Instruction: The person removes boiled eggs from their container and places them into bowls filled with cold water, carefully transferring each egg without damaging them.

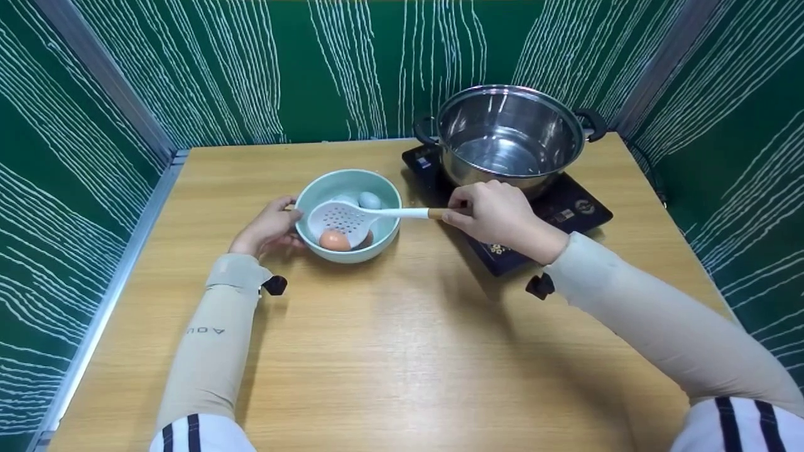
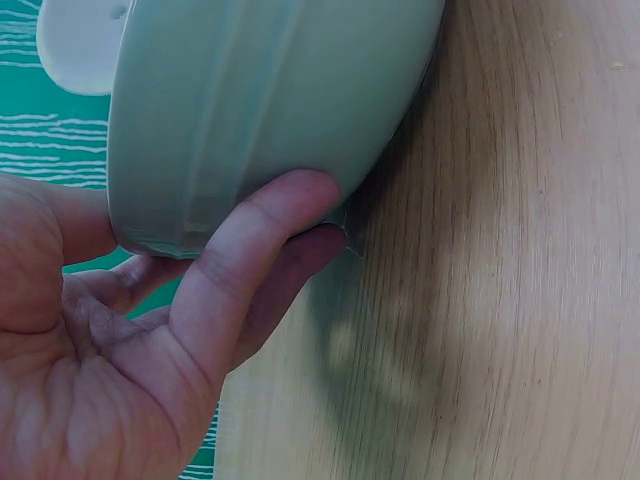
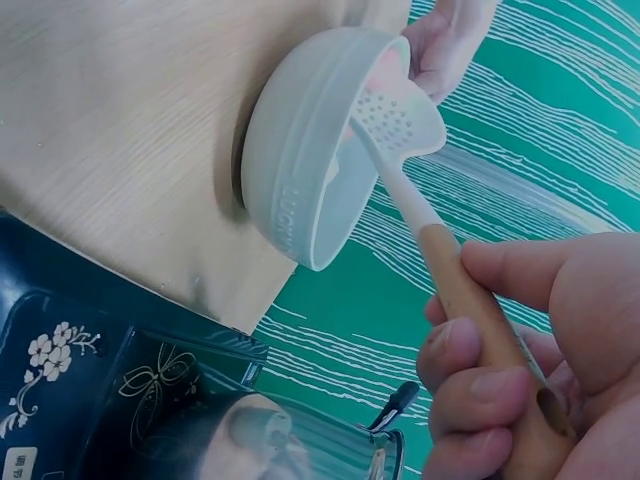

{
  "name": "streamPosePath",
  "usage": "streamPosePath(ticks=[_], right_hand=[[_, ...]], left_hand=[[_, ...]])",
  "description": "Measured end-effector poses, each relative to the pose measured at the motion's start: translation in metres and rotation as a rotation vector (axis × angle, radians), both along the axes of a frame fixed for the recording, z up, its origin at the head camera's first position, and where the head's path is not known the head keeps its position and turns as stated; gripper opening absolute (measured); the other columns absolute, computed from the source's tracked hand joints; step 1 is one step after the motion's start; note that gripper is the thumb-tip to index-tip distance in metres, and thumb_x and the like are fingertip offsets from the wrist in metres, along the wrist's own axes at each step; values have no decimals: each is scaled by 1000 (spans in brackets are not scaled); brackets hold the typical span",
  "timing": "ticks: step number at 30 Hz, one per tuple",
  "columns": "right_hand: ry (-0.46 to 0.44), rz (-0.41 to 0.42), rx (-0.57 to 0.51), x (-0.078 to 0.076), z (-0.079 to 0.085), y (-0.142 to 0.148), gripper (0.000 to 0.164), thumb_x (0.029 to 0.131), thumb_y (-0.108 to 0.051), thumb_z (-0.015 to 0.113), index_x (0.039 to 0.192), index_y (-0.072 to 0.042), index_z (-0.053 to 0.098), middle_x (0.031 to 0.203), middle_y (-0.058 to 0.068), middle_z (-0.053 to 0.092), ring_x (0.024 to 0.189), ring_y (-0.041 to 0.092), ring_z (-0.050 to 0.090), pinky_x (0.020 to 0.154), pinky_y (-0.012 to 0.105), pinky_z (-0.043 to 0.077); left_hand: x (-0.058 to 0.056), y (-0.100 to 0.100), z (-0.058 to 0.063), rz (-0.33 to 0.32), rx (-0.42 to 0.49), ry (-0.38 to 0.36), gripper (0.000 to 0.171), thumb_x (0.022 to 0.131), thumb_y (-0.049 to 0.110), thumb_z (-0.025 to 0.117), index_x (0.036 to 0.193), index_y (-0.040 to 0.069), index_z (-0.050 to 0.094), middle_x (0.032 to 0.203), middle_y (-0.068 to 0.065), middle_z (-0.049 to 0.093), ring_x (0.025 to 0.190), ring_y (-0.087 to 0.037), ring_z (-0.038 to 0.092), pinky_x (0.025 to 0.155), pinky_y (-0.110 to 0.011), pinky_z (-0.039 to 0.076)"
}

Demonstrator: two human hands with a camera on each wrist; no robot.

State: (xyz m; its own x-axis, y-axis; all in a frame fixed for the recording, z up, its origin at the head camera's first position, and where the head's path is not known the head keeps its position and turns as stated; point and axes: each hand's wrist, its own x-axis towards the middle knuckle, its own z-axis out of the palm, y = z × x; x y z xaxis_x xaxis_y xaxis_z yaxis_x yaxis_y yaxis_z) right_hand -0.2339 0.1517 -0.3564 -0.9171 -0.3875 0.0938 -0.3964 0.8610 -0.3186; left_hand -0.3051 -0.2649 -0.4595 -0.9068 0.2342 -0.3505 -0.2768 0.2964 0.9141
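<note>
A pale green bowl (image 1: 389,235) stands on the table with eggs inside. My left hand (image 1: 270,225) holds the bowl at its left side, thumb at the rim and fingers (image 2: 255,245) against the outer wall. In my right hand (image 1: 493,210) is a white slotted skimmer (image 1: 342,216), gripped by its wooden handle (image 3: 465,290). The skimmer's perforated head dips into the bowl. A brown egg (image 1: 335,240) lies at the head's near edge, and a pale egg (image 1: 369,201) sits behind it. Another brown egg is mostly hidden under the skimmer.
A steel pot (image 1: 534,179) with black side handles and water inside stands at the back right. Under it is a black induction cooker (image 1: 581,210), which reaches below my right hand. Green walls with white lines (image 1: 339,63) border the wooden table (image 1: 389,351).
</note>
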Motion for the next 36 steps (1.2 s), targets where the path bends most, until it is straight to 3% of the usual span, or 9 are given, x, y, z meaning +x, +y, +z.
streamPosePath(ticks=[11, 18, 23, 36], right_hand=[[50, -10, -27, 0, -4, 7, 27, 103, -38, 74, 106, -12, 80, 88, 6, 75, 74, 28, 63, 63, 45, 48], [45, -48, -103, 0, -5, 13, 26, 104, -38, 74, 106, -13, 80, 85, 6, 74, 74, 27, 62, 63, 38, 43], [52, -69, -140, 1, -6, 15, 27, 104, -40, 74, 105, -14, 80, 78, 4, 70, 70, 25, 60, 60, 36, 41], [76, -115, -242, 2, -21, 26, 22, 103, -36, 77, 105, -14, 81, 74, 1, 67, 65, 22, 56, 60, 36, 37]], left_hand=[[-2, 0, -3, 0, 35, 9, 50, 117, 12, 36, 164, -3, 32, 125, -25, 59, 81, -18, 74, 75, -31, 69], [-2, 0, -4, 3, 53, 3, 51, 116, 11, 36, 165, -3, 31, 135, -30, 57, 88, -21, 76, 78, -34, 70], [-2, 0, -3, 7, 39, 3, 49, 117, 12, 36, 163, -3, 33, 131, -28, 59, 83, -18, 76, 77, -33, 69], [-2, 0, -1, -2, 24, -2, 48, 117, 15, 36, 162, -1, 34, 141, -32, 57, 92, -20, 75, 79, -34, 69]])
